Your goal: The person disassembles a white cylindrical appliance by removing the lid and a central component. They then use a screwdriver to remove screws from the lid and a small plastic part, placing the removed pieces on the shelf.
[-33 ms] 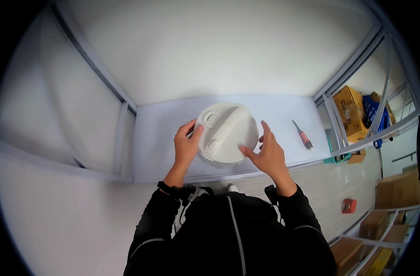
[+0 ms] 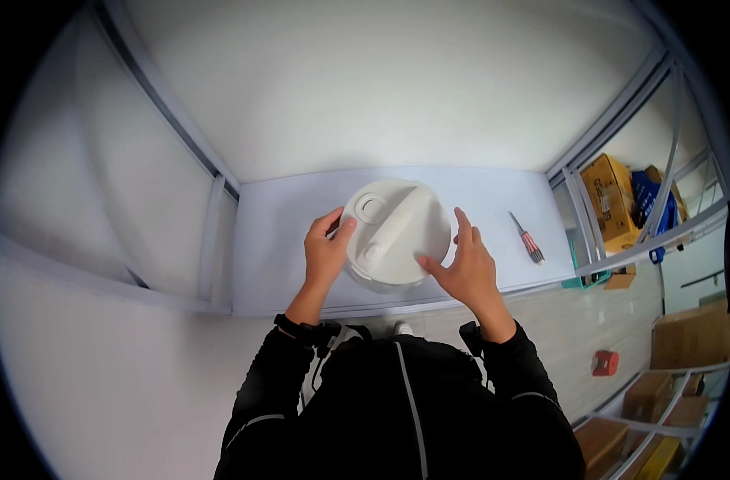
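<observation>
A round white appliance that looks like a rice cooker stands on the pale table. A raised bar-shaped handle runs slantwise across its lid, with a button at the near end and a round vent at the far left. My left hand is at its left side, thumb on the lid's rim and fingers apart from the thumb. On the right, my right hand is spread, thumb tip at the lid's lower right edge, fingers beside the body. Parts of the left fingers are hard to see.
Right of the cooker lies a slim tool with a grey shaft and red-and-dark handle. Grey metal framing and a white back wall enclose the table. Beyond it at right are a cardboard box, a teal basket and a red stool.
</observation>
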### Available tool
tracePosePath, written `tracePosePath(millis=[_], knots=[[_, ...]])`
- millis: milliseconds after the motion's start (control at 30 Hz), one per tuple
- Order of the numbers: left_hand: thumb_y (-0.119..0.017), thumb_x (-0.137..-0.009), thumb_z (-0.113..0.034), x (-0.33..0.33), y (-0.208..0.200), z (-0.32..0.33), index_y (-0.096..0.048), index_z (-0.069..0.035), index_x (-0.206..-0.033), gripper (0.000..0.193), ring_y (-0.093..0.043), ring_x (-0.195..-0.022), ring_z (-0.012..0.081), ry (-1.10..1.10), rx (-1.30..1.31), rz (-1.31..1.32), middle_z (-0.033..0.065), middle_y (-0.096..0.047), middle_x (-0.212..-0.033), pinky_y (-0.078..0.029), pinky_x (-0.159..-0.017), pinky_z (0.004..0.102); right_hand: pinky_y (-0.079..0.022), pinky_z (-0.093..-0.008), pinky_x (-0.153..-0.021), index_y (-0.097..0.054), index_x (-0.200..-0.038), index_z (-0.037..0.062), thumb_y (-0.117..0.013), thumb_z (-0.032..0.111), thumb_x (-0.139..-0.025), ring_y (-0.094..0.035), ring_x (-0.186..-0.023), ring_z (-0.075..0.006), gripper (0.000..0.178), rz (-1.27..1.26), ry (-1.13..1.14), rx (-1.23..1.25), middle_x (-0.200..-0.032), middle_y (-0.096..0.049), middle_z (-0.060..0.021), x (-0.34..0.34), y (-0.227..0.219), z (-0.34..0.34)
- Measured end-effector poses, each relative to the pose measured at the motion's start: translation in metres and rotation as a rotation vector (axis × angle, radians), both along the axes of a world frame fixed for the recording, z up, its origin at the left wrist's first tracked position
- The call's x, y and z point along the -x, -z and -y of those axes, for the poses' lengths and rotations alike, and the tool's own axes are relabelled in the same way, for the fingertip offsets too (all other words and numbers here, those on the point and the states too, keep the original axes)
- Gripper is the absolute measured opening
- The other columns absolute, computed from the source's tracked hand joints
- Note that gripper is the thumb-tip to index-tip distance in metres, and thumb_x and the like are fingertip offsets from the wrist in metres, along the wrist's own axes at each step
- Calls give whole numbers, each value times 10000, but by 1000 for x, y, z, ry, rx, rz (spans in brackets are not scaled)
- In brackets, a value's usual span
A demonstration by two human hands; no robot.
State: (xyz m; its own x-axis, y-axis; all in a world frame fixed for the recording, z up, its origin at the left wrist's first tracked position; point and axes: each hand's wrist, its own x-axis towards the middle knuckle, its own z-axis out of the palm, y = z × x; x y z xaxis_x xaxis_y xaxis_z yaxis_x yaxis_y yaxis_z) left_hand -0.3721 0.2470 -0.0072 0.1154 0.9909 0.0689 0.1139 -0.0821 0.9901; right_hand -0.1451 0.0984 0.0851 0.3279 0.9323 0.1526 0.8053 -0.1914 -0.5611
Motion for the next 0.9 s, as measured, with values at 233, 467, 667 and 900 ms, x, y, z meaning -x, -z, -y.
tracePosePath(millis=[233,467,667,900], knots=[[-711,-1044,-289,0,4,10,-673,6,-1395,460,-660,-1276,262,-37,65,53,161,-678,-1363,-525,-1064,399,-488,-486,-1001,-685,-1310,53,-880,429,-845,-612,-1145,-366,629,236,-458,-339,-1234,-653,-177,9,-19,-45],[-827,-904,-416,23,28,46,-371,-9,-1635,953,-380,-1548,441,205,-504,-63,286,-372,-1667,-365,-1235,505,-417,-486,-1043,-761,-1045,73,-824,495,-873,-622,-1071,-368,460,249,-716,-122,-1055,-714,-112,22,-13,-88],[-956,-718,-546,18,22,56,-210,21,-1678,1341,-321,-1566,493,246,-417,-149,317,-283,-1697,-350,-1254,546,-387,-487,-1032,-745,-944,59,-814,447,-884,-613,-994,-353,398,273,-763,57,-959,-712,-117,25,-19,-100],[-995,-638,-575,19,22,54,-197,18,-1684,1443,-310,-1574,481,258,-383,-172,304,-272,-1705,-368,-1253,536,-369,-488,-1023,-743,-914,71,-841,361,-875,-617,-976,-326,308,197,-799,-10,-917,-708,-94,20,-8,-102]])
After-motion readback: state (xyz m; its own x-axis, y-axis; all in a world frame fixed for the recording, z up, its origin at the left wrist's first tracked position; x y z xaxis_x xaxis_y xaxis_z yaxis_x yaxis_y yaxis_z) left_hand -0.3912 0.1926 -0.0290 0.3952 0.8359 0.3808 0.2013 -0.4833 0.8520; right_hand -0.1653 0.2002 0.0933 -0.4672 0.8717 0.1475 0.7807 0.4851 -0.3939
